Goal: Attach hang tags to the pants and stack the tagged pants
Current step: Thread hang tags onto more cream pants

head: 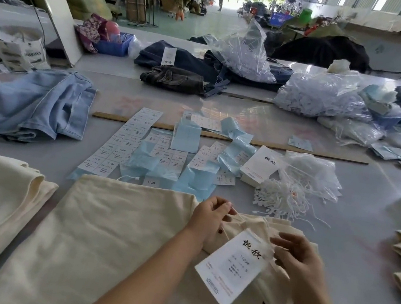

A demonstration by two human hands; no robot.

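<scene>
Near table edge: cream pants (107,237), white hang tag (231,267) lying on waistband. Left hand (210,216) pinching tag string (238,214); right hand (298,259) loosely curled at tag's top. Beyond: sticker sheets (127,140), grey table (365,230), warehouse.

One head-worn camera looks forward and down from close above the near edge of the wide grey tabletop (355,229), its wide angle reaching the far warehouse doorway.
</scene>
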